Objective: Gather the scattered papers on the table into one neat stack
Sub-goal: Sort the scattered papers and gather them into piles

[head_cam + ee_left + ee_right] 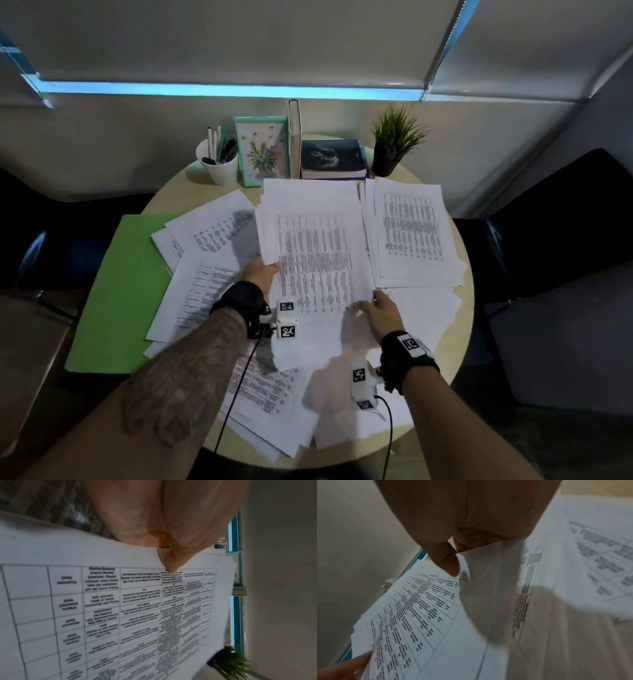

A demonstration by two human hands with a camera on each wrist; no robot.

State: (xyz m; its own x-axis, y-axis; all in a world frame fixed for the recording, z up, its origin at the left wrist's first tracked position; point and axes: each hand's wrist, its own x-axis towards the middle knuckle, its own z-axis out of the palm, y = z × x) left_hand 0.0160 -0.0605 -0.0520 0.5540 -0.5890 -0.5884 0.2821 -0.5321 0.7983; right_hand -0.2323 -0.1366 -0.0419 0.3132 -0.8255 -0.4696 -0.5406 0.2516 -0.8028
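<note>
White printed sheets (411, 236) scattered overlapping across round table (467, 315), one raised bundle (315, 260) at centre

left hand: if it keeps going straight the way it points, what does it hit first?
The left hand points toward the table's far side, gripping the printed white paper bundle. Straight on, it would probably meet the mint-green framed flower picture first; depth is unclear, and the bundle leads.

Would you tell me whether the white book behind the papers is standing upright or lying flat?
Upright. The white book stands on end between the picture frame and the dark book, which lies flat.
</note>
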